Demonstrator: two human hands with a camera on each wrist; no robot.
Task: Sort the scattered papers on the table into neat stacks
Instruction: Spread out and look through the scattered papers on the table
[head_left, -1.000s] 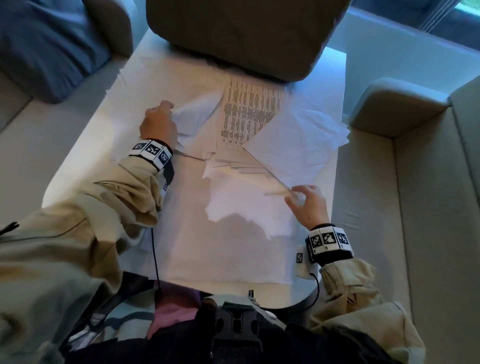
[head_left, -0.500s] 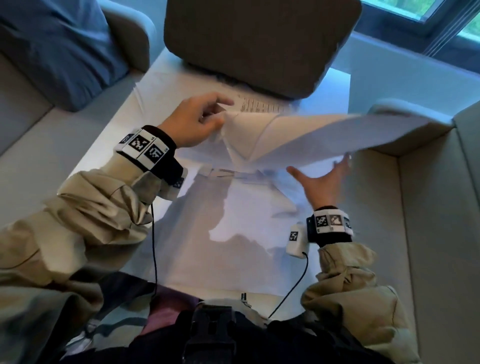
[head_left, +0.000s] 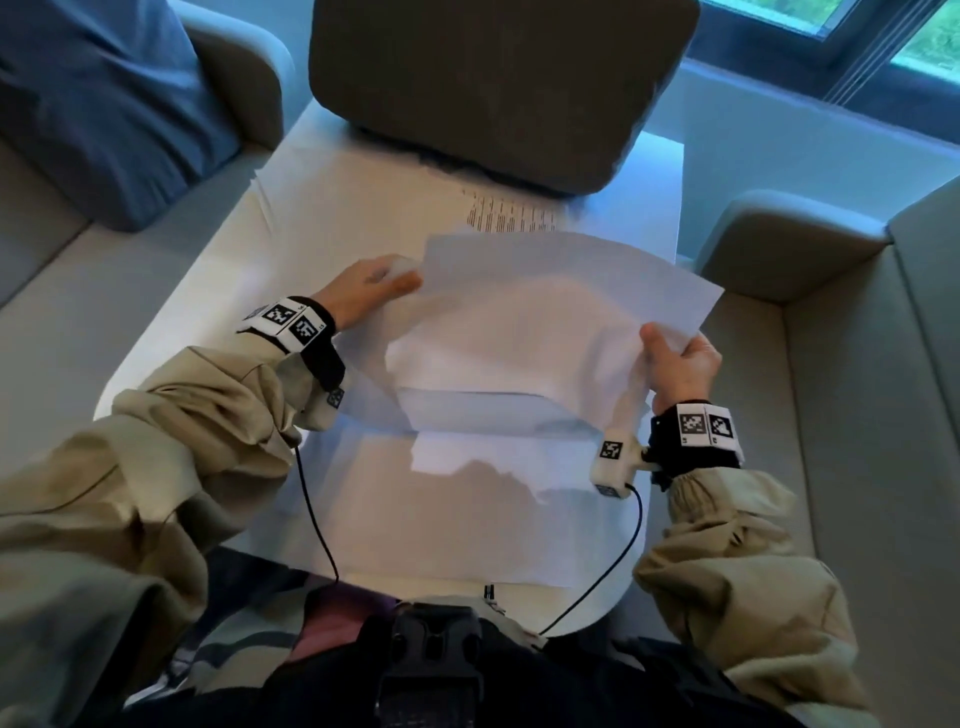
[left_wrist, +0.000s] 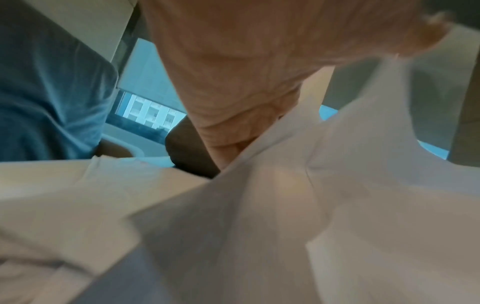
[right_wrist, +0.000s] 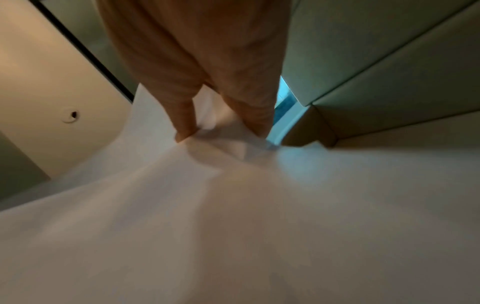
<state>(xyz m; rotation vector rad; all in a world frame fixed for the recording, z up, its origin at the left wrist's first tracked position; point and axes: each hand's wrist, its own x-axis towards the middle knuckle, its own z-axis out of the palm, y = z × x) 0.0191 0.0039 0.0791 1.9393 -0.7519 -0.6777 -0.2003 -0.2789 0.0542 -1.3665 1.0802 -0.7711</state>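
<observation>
Head view: left hand (head_left: 371, 291) and right hand (head_left: 680, 364) pinch gathered papers (head_left: 545, 322) mid-frame; next, likely square edges on table (head_left: 218, 270).

Cool daylight is coming from the window (head_left: 883, 47) at upper right, shadows are falling across the table (head_left: 363, 519), and both wrist views are showing dim, heavily blurred, edge-warped pictures.

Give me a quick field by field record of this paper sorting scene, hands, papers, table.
left hand: holds the left edge of the lifted sheets
right hand: pinches the right edge of the lifted sheets
lifted sheets: white bundle, raised above the table, sagging
printed page: flat on the table, beyond the bundle
table: white, more loose papers lying on it
</observation>
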